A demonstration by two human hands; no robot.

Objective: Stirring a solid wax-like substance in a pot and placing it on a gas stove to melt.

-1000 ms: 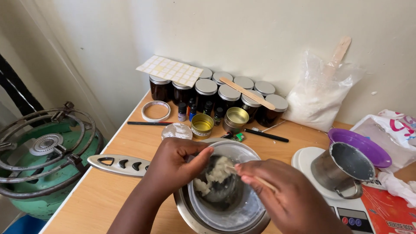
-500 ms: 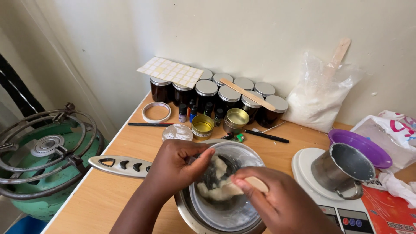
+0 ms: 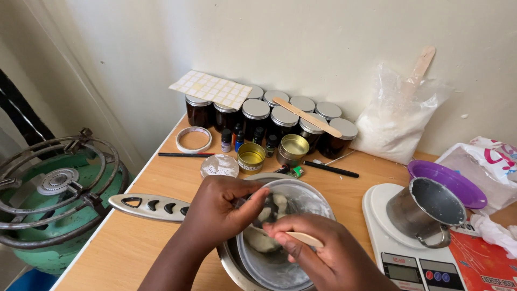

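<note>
My left hand (image 3: 218, 213) grips the left rim of a glass bowl (image 3: 309, 200) that sits inside a steel bowl (image 3: 229, 258) at the table's front. Pale waxy lumps (image 3: 272, 207) lie in the glass bowl. My right hand (image 3: 323, 258) is closed on a flat wooden stick (image 3: 302, 238), its tip down among the lumps. Both hands overlap the bowls and hide much of their near side.
Dark jars with silver lids (image 3: 269, 118) line the wall behind two gold tins (image 3: 251, 156). A white scale (image 3: 409, 258) carries a steel cup (image 3: 425, 210) at right, beside a purple bowl (image 3: 449, 180). A gas burner (image 3: 51, 188) stands left of the table.
My right hand has slid left and nearer across the bowl, dragging the stick through the lumps. The lumps have shifted. The left hand has stayed on the rim.
</note>
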